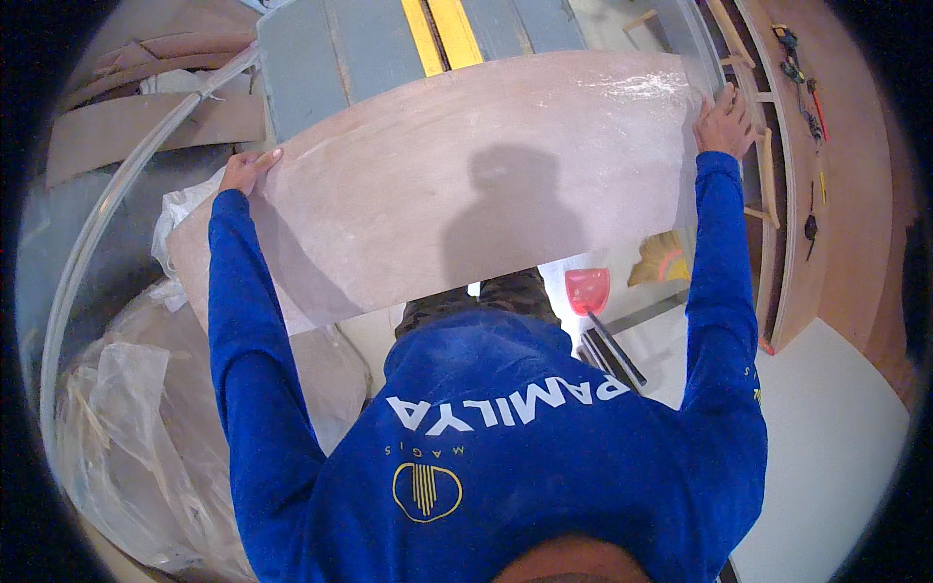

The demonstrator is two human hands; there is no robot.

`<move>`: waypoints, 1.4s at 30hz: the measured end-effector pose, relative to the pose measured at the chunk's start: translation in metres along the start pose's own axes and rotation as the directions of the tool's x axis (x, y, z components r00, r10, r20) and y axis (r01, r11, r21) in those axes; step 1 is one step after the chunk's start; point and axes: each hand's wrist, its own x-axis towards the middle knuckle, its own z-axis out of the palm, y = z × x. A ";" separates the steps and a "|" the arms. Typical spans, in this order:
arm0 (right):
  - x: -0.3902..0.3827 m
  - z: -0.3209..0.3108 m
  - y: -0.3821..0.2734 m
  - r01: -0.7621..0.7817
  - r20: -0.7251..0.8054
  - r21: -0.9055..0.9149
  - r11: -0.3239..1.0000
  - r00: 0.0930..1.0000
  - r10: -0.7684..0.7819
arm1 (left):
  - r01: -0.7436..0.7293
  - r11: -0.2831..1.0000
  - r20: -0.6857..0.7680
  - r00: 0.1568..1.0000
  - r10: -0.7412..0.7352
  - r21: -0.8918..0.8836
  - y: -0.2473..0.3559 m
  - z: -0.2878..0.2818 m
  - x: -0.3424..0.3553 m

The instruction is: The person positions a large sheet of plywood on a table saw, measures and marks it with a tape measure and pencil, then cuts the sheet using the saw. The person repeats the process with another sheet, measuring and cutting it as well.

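Note:
A wide, thin plywood sheet (pixel 389 214) spans the space in front of my body, pinkish brown with a glossy patch near its far right corner. My left hand (pixel 251 170) is closed on its far left edge, thumb on top. At the right end, my right hand (pixel 726 123) grips the sheet's edge; some of its fingers are hidden. The sheet's far edge overlaps a grey table (pixel 374 53) with a yellow strip (pixel 452 34) down its middle. My shadow falls across the sheet.
A red dustpan (pixel 587 290) and a straw broom (pixel 661 260) are on the floor below the sheet. A wooden frame (pixel 777 194) stands close on the right, with tools (pixel 799 73) on the panel beyond. Clear plastic sheeting (pixel 136 418) and curved boards (pixel 146 131) lie on the left.

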 end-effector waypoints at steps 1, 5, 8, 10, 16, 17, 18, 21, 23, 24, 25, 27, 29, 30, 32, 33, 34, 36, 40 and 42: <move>0.001 0.001 0.001 0.030 -0.012 -0.001 1.000 0.999 -0.030 | -0.021 1.000 -0.010 1.000 0.021 -0.017 0.000 0.001 -0.001; 0.006 0.003 -0.004 -0.045 0.055 -0.073 0.996 0.997 0.049 | -0.122 0.992 -0.044 0.991 0.123 0.030 -0.003 0.002 0.002; 0.006 -0.005 -0.013 -0.054 0.112 0.006 0.999 0.992 0.053 | -0.097 0.994 -0.012 0.995 0.098 0.059 -0.003 0.000 0.002; 0.001 -0.015 -0.020 -0.071 0.063 0.050 0.996 0.996 0.068 | -0.090 0.994 -0.001 0.996 0.090 0.069 0.001 -0.001 -0.001; -0.032 -0.054 -0.038 0.177 0.005 0.259 0.950 0.983 -0.185 | -0.151 0.939 -0.361 0.895 0.263 0.310 0.016 0.014 -0.035; -0.036 -0.056 -0.040 0.201 -0.008 0.231 0.952 0.979 -0.205 | -0.138 0.921 -0.412 0.863 0.293 0.365 0.018 0.019 -0.041; -0.038 -0.057 -0.041 0.210 0.025 0.245 0.947 0.975 -0.222 | -0.122 0.898 -0.466 0.821 0.331 0.423 0.018 0.026 -0.047; -0.045 -0.047 -0.048 0.255 0.026 0.447 0.857 0.955 -0.297 | 0.003 0.869 -0.615 0.709 0.347 0.494 0.020 0.052 -0.061; -0.052 -0.037 -0.057 0.170 0.097 0.724 0.669 0.935 -0.342 | 0.036 0.881 -0.700 0.623 0.350 0.472 0.024 0.075 -0.068; -0.053 -0.033 -0.056 0.212 0.020 0.737 0.642 0.942 -0.334 | 0.061 0.886 -0.724 0.604 0.334 0.460 0.027 0.089 -0.074; -0.057 -0.029 -0.057 0.205 0.033 0.737 0.644 0.941 -0.337 | -0.033 0.886 -0.714 0.579 0.393 0.462 0.028 0.103 -0.084; -0.054 -0.024 -0.056 0.212 0.026 0.721 0.660 0.943 -0.331 | -0.190 0.894 -0.711 0.549 0.440 0.406 0.036 0.126 -0.104; -0.056 -0.023 -0.055 0.202 0.056 0.689 0.696 0.942 -0.330 | -0.177 0.868 -0.685 0.551 0.478 0.464 0.037 0.152 -0.134; -0.056 -0.024 -0.055 0.211 0.032 0.714 0.668 0.943 -0.332 | -0.162 0.840 -0.675 0.526 0.518 0.518 0.032 0.158 -0.152; -0.056 -0.026 -0.055 0.196 0.048 0.702 0.685 0.946 -0.320 | -0.160 0.885 -0.716 0.533 0.451 0.438 0.012 0.159 -0.187; -0.056 -0.026 -0.055 0.197 0.050 0.695 0.692 0.946 -0.320 | -0.198 0.869 -0.742 0.455 0.492 0.454 -0.004 0.159 -0.203; -0.056 -0.026 -0.056 0.194 0.049 0.702 0.685 0.947 -0.319 | -0.124 0.916 -0.776 0.496 0.390 0.382 -0.024 0.156 -0.218; -0.056 -0.024 -0.057 0.198 0.040 0.705 0.681 0.947 -0.318 | -0.014 0.961 -0.836 0.489 0.248 0.277 -0.067 0.150 -0.239; -0.053 -0.021 -0.059 0.175 0.091 0.665 0.726 0.946 -0.312 | 0.175 0.950 -0.889 0.341 -0.306 -0.260 -0.127 0.141 -0.245; -0.052 -0.022 -0.060 0.129 0.195 0.627 0.768 0.929 -0.315 | -0.036 0.900 -0.888 0.181 -0.422 -0.435 -0.138 0.135 -0.245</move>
